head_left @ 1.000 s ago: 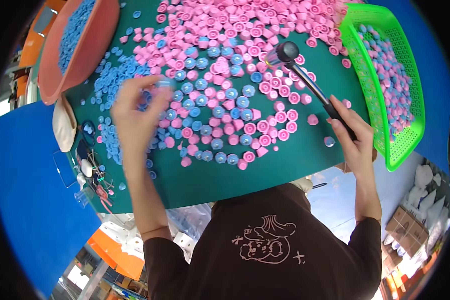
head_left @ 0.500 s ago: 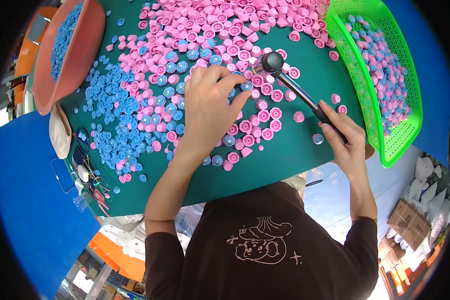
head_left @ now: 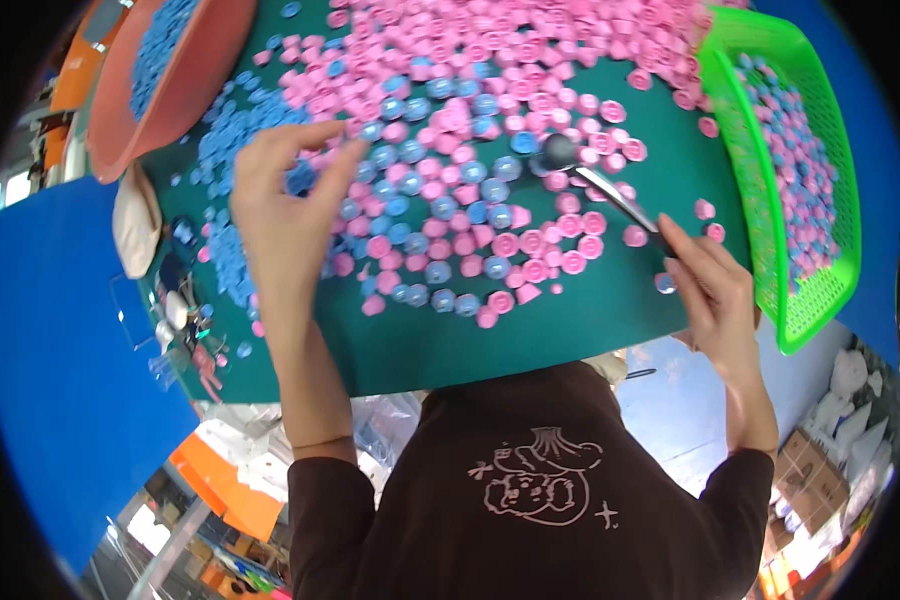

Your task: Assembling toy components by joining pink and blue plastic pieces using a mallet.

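My right hand (head_left: 715,290) grips the dark handle of a small hammer (head_left: 620,200). Its round black head rests over the pink and blue pieces near the middle of the green table. My left hand (head_left: 285,205) is raised above the blue caps (head_left: 232,150) at the left, thumb and forefinger drawn together in a pinch. Motion blur hides whatever may be between those fingertips. Small pink cup-shaped pieces (head_left: 535,268) lie between the hands, several topped with blue caps (head_left: 442,208) that have shiny centres.
Loose pink pieces (head_left: 590,35) pile up along the far side. A tilted salmon-coloured basin (head_left: 210,70) of blue caps stands at the left, and a green basket (head_left: 845,215) of joined pieces at the right. Scissors, cords and a beige pouch (head_left: 136,220) lie at the left edge.
My left hand has moved left, away from the capped pieces to above the blue pile. The hammer remains in my right hand, and the whole view has shifted slightly.
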